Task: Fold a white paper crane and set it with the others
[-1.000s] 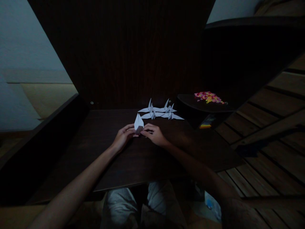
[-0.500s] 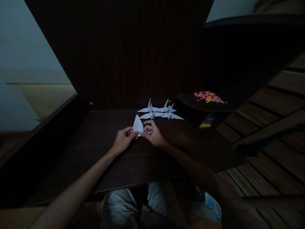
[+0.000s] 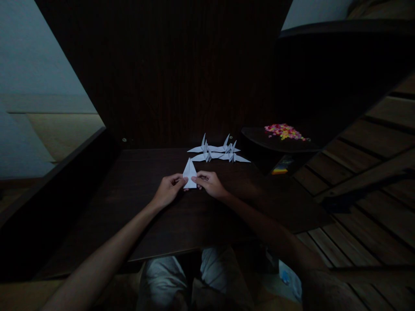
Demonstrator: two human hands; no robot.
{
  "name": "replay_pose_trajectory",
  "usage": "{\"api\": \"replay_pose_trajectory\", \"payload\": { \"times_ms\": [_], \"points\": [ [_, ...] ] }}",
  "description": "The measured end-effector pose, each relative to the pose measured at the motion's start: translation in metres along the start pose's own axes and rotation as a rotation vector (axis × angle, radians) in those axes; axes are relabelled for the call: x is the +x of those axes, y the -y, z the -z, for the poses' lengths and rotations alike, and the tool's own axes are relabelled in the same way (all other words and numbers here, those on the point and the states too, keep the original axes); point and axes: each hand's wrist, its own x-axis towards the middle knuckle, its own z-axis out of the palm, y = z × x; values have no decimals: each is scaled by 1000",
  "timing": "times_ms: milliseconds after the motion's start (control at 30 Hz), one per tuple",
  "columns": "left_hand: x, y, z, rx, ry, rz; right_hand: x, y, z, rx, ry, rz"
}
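A folded piece of white paper (image 3: 189, 172), pointed at the top and flat at the bottom, is held upright above the dark desk (image 3: 152, 237). My left hand (image 3: 170, 188) pinches its left edge, the thumb lying on the front face. On the opposite edge, my right hand (image 3: 210, 183) grips it the same way, thumb in front and fingers behind. Parts of the fingers are hidden by the paper. Just beyond it stand several white paper cranes (image 3: 212, 155) with spread wings, grouped close together near the desk's back panel.
To the right, a dark corner shelf (image 3: 259, 140) carries a heap of small pink, red and yellow pieces (image 3: 285, 131). A raised side board (image 3: 55, 172) borders the desk on the left. Wooden slats (image 3: 356, 233) lie at the right.
My right hand's fingers have closed in from a looser curl to grip the paper's right edge. The paper has shifted slightly right and towards me, and its lower edge shows wider.
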Motion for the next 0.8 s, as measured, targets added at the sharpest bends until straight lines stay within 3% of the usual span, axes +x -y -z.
{"api": "replay_pose_trajectory", "payload": {
  "times_ms": [300,533,800],
  "points": [
    [0,-1,1,34,-45,-20,-1,-1,0,-10,1,2],
    [1,-2,1,-106,-32,71,0,-3,-1,84,57,26],
    [3,4,2,-109,-107,77,-2,-2,-4,157,80,-64]
  ]
}}
